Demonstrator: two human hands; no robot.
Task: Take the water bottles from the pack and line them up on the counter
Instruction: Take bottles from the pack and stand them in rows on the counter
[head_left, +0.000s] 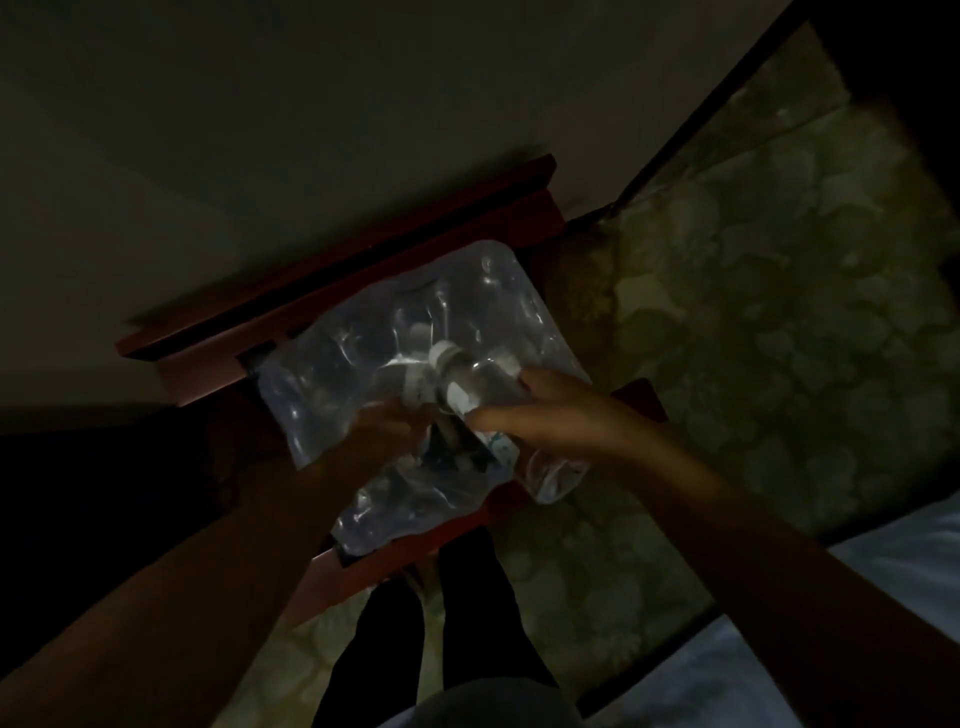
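The pack (415, 364) of shrink-wrapped water bottles lies across the small wooden table (197, 338), covering most of its top and hanging past the near right edge. The right hand (540, 410) has thumb and fingers wrapped round one bottle (467, 379), its cap tilted toward the far side, probably to draw it through the torn wrap. The left hand (395, 426) seems to pin the plastic down as a brace, though in this gloom I cannot tell its grip.
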